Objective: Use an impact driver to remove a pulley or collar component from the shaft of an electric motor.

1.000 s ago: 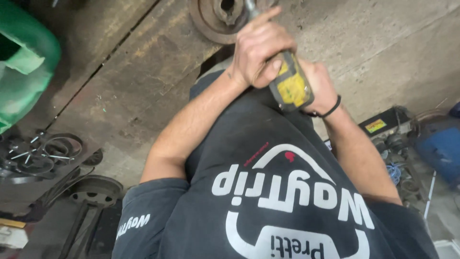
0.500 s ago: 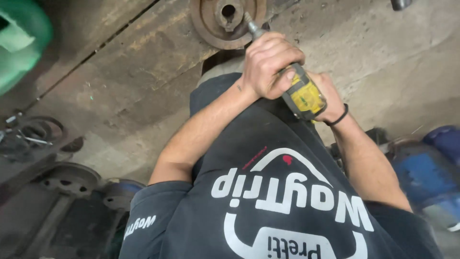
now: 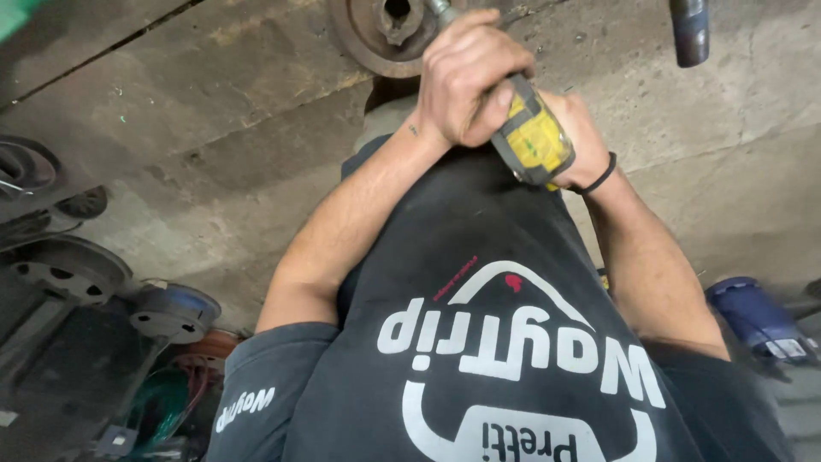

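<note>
Left hand (image 3: 469, 79) is wrapped tight round the shaft of a yellow-handled tool (image 3: 532, 139). Right hand (image 3: 580, 141) is clamped on the handle butt, mostly hidden behind it, black band on the wrist.

Risk as I see it: both fists bear along one line into the rusty hub (image 3: 389, 30). If the tip skates off the centre bore, the knuckles meet the rim or the concrete floor (image 3: 214, 120). The tip is out of sight at the top edge, so I can't tell whether it's seated.

The hub lies flat on the floor near the top edge: round, brown, heavily corroded, with a raised collar round a dark hole. A dark cylinder (image 3: 688, 30) sits apart to the right; wheel parts (image 3: 73, 269) lie along the left edge.
</note>
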